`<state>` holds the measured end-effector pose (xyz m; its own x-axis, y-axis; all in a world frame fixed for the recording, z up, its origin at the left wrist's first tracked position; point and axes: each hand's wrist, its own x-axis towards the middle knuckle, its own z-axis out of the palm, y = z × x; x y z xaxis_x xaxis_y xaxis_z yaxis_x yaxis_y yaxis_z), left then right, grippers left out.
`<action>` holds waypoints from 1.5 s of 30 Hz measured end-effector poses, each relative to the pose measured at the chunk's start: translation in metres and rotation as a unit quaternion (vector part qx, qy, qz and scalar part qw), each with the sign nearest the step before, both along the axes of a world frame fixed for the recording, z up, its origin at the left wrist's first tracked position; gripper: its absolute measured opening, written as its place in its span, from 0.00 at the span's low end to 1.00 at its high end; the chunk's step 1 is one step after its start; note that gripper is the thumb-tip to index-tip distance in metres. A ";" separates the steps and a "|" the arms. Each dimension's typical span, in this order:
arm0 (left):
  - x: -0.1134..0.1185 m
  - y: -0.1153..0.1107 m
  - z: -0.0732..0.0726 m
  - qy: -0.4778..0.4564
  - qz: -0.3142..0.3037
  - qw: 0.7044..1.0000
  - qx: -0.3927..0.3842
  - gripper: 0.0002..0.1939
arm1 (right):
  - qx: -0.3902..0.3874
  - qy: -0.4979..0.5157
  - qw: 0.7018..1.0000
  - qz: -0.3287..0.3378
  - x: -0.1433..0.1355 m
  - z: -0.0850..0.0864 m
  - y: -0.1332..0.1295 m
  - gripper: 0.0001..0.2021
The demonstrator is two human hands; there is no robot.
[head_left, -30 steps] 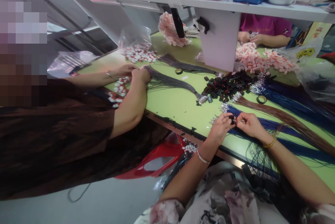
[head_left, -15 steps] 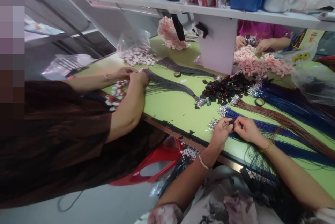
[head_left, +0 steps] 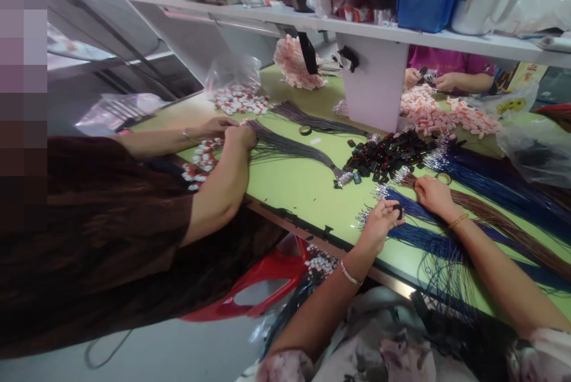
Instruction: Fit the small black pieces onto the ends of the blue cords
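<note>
My left hand (head_left: pixel 382 222) rests near the front edge of the green table (head_left: pixel 303 182) and pinches a small black connector (head_left: pixel 398 210) at the end of a blue wire. My right hand (head_left: pixel 433 195) has reached forward onto the brown wire bundle (head_left: pixel 499 221), its fingers touching the metal-tipped ends. Blue wire bundles (head_left: pixel 428 239) lie under and between both hands. A pile of black connectors (head_left: pixel 388 155) lies just beyond my right hand.
A person in a dark sleeve at the left handles grey wires (head_left: pixel 289 147) and red-and-white connectors (head_left: pixel 203 159). Another person in pink works behind a white post (head_left: pixel 372 84) among pink-white connectors (head_left: pixel 441 111). A shelf (head_left: pixel 401 37) overhangs the table. A red bin (head_left: pixel 267 278) sits below.
My right hand left the connector and moved forward to the brown wire ends. My left hand kept the black connector and stayed in place. The view tilted slightly.
</note>
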<state>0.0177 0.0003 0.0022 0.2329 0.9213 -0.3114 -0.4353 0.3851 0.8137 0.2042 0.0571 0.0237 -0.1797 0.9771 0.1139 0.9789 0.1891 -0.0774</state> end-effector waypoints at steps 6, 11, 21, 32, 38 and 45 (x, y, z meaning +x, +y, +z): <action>-0.002 -0.001 -0.001 -0.013 -0.005 1.000 -0.003 0.18 | -0.016 0.015 0.999 0.023 0.013 -0.001 0.007 0.10; -0.002 -0.001 0.001 -0.016 -0.004 1.000 -0.005 0.18 | -0.029 0.027 0.998 0.048 0.022 -0.003 0.014 0.08; -0.002 -0.002 0.000 -0.017 -0.005 1.000 -0.005 0.19 | -0.013 0.272 0.957 0.102 -0.002 0.014 0.021 0.06; -0.003 -0.002 0.001 -0.026 -0.014 1.000 -0.010 0.17 | -0.067 0.426 0.901 0.054 -0.032 0.028 -0.021 0.07; -0.004 -0.003 0.004 -0.035 -0.016 0.999 -0.008 0.16 | -0.071 0.409 0.909 0.042 -0.031 0.014 -0.049 0.06; -0.005 -0.002 0.004 -0.050 -0.024 0.998 -0.008 0.15 | -0.031 0.327 0.944 0.043 -0.033 0.008 -0.060 0.07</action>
